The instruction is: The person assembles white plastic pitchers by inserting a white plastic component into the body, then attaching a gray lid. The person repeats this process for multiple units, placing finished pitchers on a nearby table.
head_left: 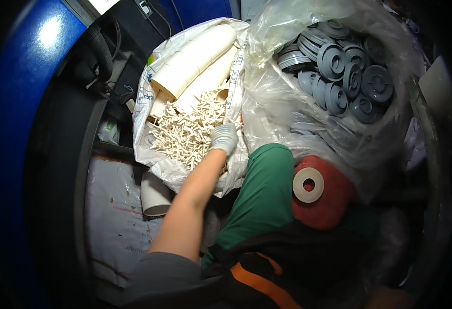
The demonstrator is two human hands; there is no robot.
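Note:
My left hand (224, 138), in a pale striped glove, reaches into an open white woven sack (142, 129). It touches a heap of small cream plastic sprue-like pieces (184, 134) at the sack's right side. Its fingertips point down and away, and I cannot make out whether they grip a piece. Behind the heap, large cream half-pipe pieces (197, 56) lie slanting in the same sack. My right hand does not show; a dim brownish shape at the lower right edge is too dark to name.
To the right, a clear plastic bag (267, 87) holds several grey round flanged caps (331, 62). A cream ring (308, 185) rests on a rounded red thing (326, 206) beside my green trouser leg (264, 180). A white pipe piece (156, 195) lies below the sack. Blue machine panel (25, 103) at left.

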